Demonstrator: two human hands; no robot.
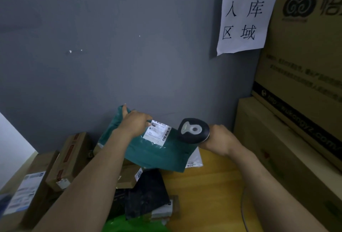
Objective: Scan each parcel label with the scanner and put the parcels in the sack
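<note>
**Scanning the label on the green parcel**

The step in hand looks like the scan itself. The left hand [136, 123] grips the green parcel [157, 153] by its upper edge, fingers curled over the top and thumb on the front, right at the top left corner of the label [158, 132]. The right hand [221, 140] is wrapped round the grip of the scanner [193, 130], whose dark head sits just beside the label's right edge. Its nose seems to point away from the person towards the parcel, though the window itself cannot be seen.

To do this well, the barcodes need to lie flat and uncovered. The bag is soft and creased, so pulling it taut from the top would smooth the label. The thumb is best slid off the corner, since one barcode strip runs along the label's top edge close to it. The scanner head is very near the label and may need drawing back a little so the beam covers a whole code (the strip down the right side is the nearest one).

The parcel is held up over the far edge of the surface [209, 191], tilted with its face towards the person, and its lower edge rests on a white parcel [195, 160] and other parcels. A black parcel [148, 194] and cardboard boxes [68, 159] lie towards the left edge. Bright green plastic [129, 225] at the near edge may be the sack, but I cannot tell.
</note>
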